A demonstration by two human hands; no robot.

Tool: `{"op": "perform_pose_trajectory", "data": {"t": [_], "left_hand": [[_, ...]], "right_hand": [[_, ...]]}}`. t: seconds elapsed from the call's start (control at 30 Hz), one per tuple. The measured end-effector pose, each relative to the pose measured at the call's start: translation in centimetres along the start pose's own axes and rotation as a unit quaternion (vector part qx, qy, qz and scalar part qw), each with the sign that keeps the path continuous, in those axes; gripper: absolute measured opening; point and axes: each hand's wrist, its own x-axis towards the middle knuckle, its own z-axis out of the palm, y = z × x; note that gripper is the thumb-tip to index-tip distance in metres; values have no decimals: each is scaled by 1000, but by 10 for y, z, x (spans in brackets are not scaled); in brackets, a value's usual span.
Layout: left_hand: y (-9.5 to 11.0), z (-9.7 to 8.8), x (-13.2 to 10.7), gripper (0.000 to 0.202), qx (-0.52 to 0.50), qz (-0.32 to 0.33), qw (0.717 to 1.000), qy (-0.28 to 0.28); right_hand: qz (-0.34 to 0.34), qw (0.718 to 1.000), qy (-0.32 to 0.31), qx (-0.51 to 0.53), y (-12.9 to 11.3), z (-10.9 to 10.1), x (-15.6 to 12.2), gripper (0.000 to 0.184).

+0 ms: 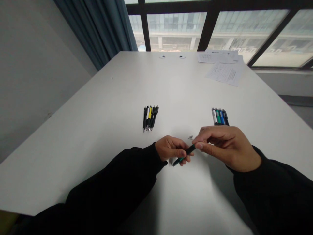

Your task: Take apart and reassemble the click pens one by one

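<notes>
The white counter [73,130] has a far edge by the window [176,29], and its left edge slants along the grey wall [36,49]. There is wide room to move on the left side and in the middle, past the hands. A blue curtain [102,29] hangs at the far left corner.

The green and black pen [190,149] is near the front, above the counter, tilted. The left hand [172,149] curls around its middle, thumb and fingers closed on it. The right hand [227,147] pinches its top end with thumb and finger. That hand hides the bottoms of the right pens [219,116]. A tiny shiny bit [191,137] lies just past the hands, too small to name.

I count five left pens [150,118], one of them yellow, and at least four right pens. Two round spots [162,56] sit near the far edge, beside at least two papers [226,72].
</notes>
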Motion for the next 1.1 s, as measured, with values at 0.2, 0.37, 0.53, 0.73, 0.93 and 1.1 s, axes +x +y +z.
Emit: {"op": "perform_pose_trajectory", "data": {"t": [0.2, 0.37, 0.53, 0.73, 0.93, 1.1], "left_hand": [[1, 4, 1, 37, -3, -16, 1000, 5], [2, 5, 2, 40, 3, -17, 999, 31], [-3, 0, 3, 39, -6, 7, 999, 45], [-4, 1, 3, 37, -6, 22, 999, 36], [-3, 2, 2, 31, -8, 37, 999, 19], [-2, 2, 1, 34, -11, 9, 999, 31]], "right_hand": [[2, 999, -16, -39, 3, -5, -2, 14], [71, 983, -30, -168, 5, -26, 1, 26], [134, 879, -61, -453, 31, -36, 7, 15], [155, 861, -102, -473, 43, -25, 11, 18], [130, 862, -133, -472, 46, -20, 9, 16], [138, 909, -144, -367, 31, -22, 5, 7]]}}
